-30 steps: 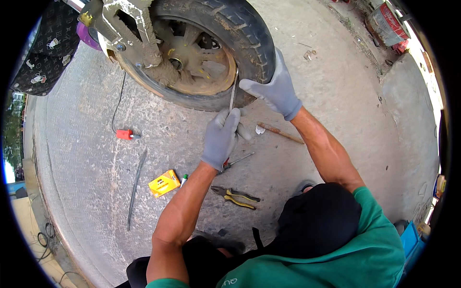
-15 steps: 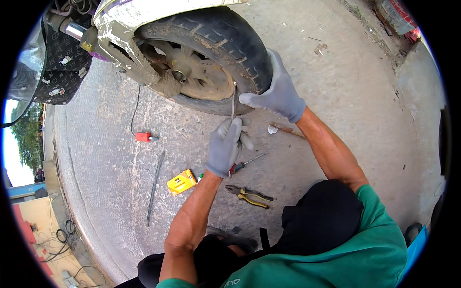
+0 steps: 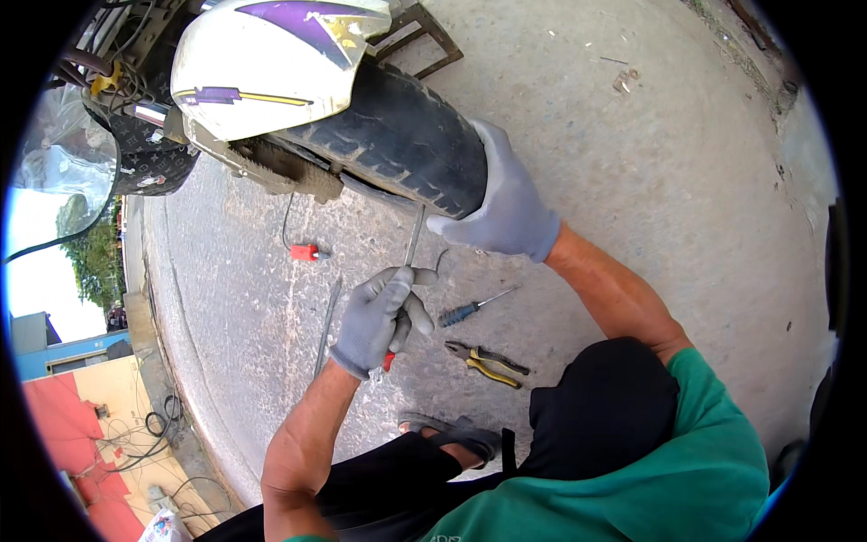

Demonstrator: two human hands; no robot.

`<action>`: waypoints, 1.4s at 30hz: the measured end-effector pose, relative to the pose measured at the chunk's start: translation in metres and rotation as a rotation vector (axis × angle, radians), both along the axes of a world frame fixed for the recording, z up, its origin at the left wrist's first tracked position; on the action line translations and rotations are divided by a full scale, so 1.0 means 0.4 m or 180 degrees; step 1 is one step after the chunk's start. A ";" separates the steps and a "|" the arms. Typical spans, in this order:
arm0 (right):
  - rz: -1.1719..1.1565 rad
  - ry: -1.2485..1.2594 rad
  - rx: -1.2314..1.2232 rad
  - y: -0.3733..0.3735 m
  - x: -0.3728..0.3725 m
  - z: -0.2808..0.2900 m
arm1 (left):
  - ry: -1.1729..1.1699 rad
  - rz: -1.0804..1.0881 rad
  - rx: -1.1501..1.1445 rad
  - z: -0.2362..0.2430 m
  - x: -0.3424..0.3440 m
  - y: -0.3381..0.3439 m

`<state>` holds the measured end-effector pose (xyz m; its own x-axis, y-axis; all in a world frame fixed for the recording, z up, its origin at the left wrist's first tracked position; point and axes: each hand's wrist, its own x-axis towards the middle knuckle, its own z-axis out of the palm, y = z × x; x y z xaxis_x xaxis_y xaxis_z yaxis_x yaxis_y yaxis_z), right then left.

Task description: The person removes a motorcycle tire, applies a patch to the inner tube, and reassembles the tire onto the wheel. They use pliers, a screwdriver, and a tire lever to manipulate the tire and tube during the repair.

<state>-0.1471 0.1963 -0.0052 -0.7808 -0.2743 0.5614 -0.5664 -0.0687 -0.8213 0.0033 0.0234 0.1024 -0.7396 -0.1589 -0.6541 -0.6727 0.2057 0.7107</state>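
My right hand (image 3: 510, 203), in a grey glove, is wrapped round the tread of a black motorcycle tyre (image 3: 406, 135). My left hand (image 3: 370, 321), also gloved, is closed on a thin metal tyre lever (image 3: 414, 237). The lever points upward, its far end at the tyre's lower edge near my right thumb. Whether the tip sits under the bead is hidden. A dirty fork leg (image 3: 262, 167) runs along the wheel's left side, beneath a white and purple mudguard (image 3: 262, 68).
On the concrete lie a blue-handled screwdriver (image 3: 462, 313), yellow-and-black pliers (image 3: 488, 363), a long metal bar (image 3: 328, 325) and a red piece on a cord (image 3: 306, 253). Something red (image 3: 388, 361) shows beside my left wrist. A metal frame (image 3: 433, 45) stands behind the wheel.
The wheel has turned so its tread faces me more and its hub is hidden. Both hands moved left and slightly down with it. The yellow box is out of sight.
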 end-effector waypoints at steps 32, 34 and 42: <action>0.0035 -0.0137 -0.0171 -0.007 -0.006 -0.004 | 0.0163 -0.1991 -0.4051 -0.005 -0.124 -0.247; -0.0014 -0.0010 -0.0180 -0.007 0.004 0.002 | -0.0131 -0.2376 -0.4234 0.010 -0.160 -0.241; -0.0153 0.0077 -0.0315 -0.020 0.014 0.008 | -0.0543 -0.3372 -0.4991 0.030 -0.253 -0.126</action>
<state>-0.1414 0.1881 -0.0021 -0.7777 -0.1791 0.6026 -0.5904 -0.1210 -0.7980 -0.0979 -0.0268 0.1144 -0.8695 -0.1867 -0.4573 0.1123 0.8268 -0.5511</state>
